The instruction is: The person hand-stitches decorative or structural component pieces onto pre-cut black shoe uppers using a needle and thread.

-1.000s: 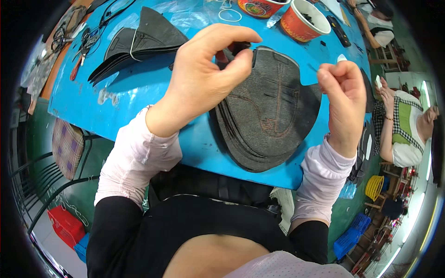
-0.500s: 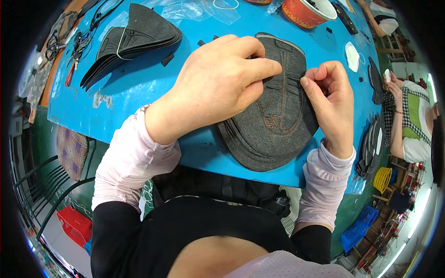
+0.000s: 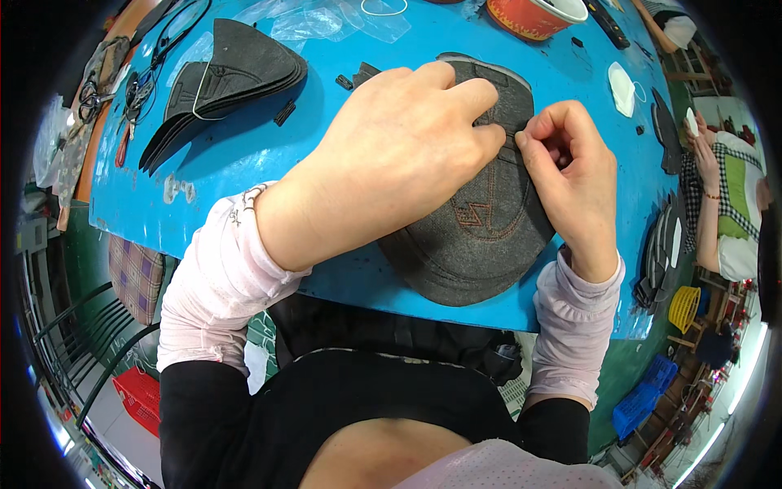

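On the blue table (image 3: 236,175) in front of me lies a stack of dark grey felt shoe uppers (image 3: 456,261), the top one stitched with orange lines. My left hand (image 3: 415,138) is over the stack's left and middle part, its fingers curled, and covers much of the top upper. My right hand (image 3: 570,167) is at the upper's right edge, thumb and forefinger pinched together. Whatever either hand holds is too small or hidden to make out. At the left stands another bundle of folded grey uppers (image 3: 248,61), tied with a white string.
Small black pieces (image 3: 284,112) lie beside the bundle. Scissors (image 3: 91,102) and red-handled tools are at the far left edge. A red paper tub (image 3: 533,18) stands at the back, a white pad (image 3: 621,90) at the right. Another person (image 3: 725,196) works at the right side.
My left hand's pointing forefinger has curled in, and the hand has turned over the upper. My right hand has shifted slightly left, still pinched. The view has moved a little.
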The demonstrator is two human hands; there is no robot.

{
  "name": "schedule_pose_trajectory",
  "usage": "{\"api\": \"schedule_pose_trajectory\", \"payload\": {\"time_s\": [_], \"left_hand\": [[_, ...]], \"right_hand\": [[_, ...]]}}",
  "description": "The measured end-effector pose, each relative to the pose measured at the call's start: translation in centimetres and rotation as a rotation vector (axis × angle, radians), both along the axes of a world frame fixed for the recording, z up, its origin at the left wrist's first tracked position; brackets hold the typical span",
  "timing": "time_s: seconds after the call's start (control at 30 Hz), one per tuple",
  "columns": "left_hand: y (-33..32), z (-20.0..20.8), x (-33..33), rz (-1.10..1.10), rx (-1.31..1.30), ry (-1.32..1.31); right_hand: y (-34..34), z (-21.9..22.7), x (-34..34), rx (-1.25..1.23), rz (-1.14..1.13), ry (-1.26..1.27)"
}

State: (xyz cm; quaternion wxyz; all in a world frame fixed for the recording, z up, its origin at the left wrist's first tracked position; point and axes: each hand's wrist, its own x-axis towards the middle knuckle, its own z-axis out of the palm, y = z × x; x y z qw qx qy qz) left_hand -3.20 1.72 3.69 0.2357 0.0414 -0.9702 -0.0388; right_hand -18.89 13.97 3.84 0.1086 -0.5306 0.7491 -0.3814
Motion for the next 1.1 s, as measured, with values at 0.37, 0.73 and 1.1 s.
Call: {"api": "schedule_pose_trajectory", "payload": {"time_s": [0.37,0.73,1.1], "left_hand": [[0.0,0.0,-0.3,0.01,0.023,0.005],[0.2,-0.5,0.1,0.021,0.038,0.041],[0.3,-0.8,0.3,0.039,0.07,0.069]], "right_hand": [[0.7,0.2,-1.0,-0.07,0.133,0.192],[0.9,-0.5,-2.1,-0.09,-0.025,-0.242],[0.5,-0.5,-1.0,-0.116,0.085,0.161]]}}
